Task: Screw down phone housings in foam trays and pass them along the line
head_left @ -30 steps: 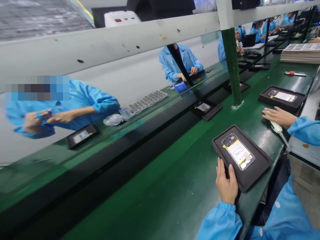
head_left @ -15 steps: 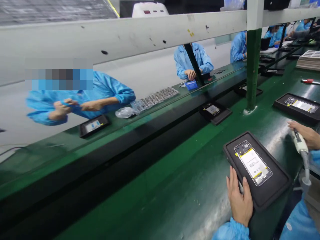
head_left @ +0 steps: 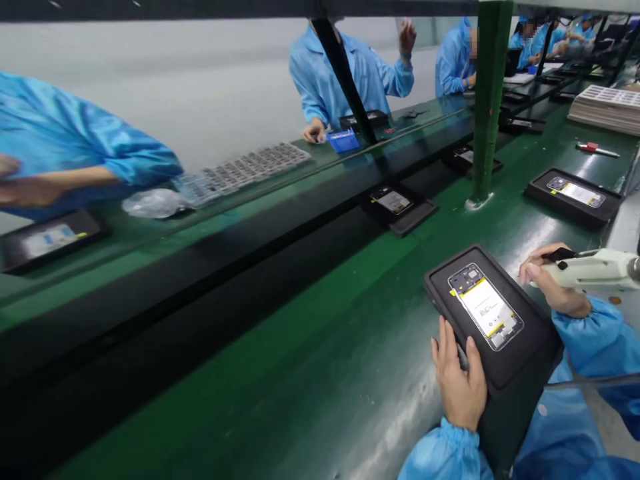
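Note:
A phone with its back off (head_left: pixel 486 307) lies in a black foam tray (head_left: pixel 530 347) on the green bench, its white battery and yellow strips facing up. Along the tray's near left edge rests my left hand (head_left: pixel 461 383), fingers and thumb gripping the rim; a small greyish patch between thumb and fingers cannot be made out. My right hand (head_left: pixel 560 287) is closed around the front of a pale electric screwdriver (head_left: pixel 590 270), beside the tray's right edge. The tool's tip is hidden by the fingers.
Another tray with a phone (head_left: pixel 575 197) sits beyond my right hand. A green post (head_left: pixel 485 120) stands on the bench. Further off are a red-and-silver pen-like tool (head_left: pixel 597 149), stacked pale trays (head_left: pixel 607 107) and one more phone tray (head_left: pixel 400 207). Co-workers in blue sit opposite.
My right hand has swung the screwdriver from upright to nearly level and come closer to the tray. My left hand stays on the tray. The camera view has shifted; a co-worker opposite has raised a hand.

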The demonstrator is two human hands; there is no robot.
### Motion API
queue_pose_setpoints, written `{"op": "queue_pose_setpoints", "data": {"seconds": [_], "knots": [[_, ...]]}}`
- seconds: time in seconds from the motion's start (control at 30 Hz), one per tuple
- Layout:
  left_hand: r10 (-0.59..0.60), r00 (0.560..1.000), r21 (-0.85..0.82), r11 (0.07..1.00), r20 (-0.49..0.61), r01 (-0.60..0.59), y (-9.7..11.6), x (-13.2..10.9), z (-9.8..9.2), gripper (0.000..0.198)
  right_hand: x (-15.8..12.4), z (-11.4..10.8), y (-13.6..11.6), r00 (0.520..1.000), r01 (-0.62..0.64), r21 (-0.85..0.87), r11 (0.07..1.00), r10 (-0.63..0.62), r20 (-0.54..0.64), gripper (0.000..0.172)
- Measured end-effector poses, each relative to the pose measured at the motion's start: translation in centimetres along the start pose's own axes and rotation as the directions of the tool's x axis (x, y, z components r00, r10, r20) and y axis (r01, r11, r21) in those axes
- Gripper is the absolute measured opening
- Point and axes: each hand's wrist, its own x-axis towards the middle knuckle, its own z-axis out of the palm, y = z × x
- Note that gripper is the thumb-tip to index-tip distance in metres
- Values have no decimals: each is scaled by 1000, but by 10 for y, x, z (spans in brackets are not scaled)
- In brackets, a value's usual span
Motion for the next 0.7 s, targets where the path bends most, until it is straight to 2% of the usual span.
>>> {"op": "queue_pose_setpoints", "data": {"seconds": [0.1,0.17,0.23,0.3,0.37,0.43,0.5,0.57,0.63,0.7], "knots": [[16,1000,15,1000,-13,-16,1,1,1,51,2,-6,2,993,-8,172,985,27,-111,24],[27,999,21,999,-22,-27,0,1,1,51,8,-17,13,983,3,145,989,24,-184,28],[36,999,25,999,-28,-36,-1,2,1,51,14,-29,35,983,-20,27,999,24,-182,33],[43,999,23,999,-27,-42,-3,2,2,51,19,-40,67,994,-18,-143,990,2,-109,39],[45,999,17,999,-24,-45,-5,3,3,51,23,-47,105,999,40,-288,957,-36,19,44],[41,999,14,999,-23,-41,-6,4,3,52,26,-49,138,987,107,-357,928,-56,150,42],[35,999,12,999,-25,-34,-7,4,4,53,31,-49,159,965,148,-373,916,-50,259,38],[29,999,9,1000,-27,-29,-7,4,4,54,38,-48,164,925,196,-392,899,-36,379,43],[25,999,11,1000,-24,-25,-6,5,4,55,44,-50,157,880,237,-475,847,20,475,59],[24,1000,24,999,-18,-23,-5,5,3,56,46,-54,141,883,240,-589,772,78,462,69]]}}
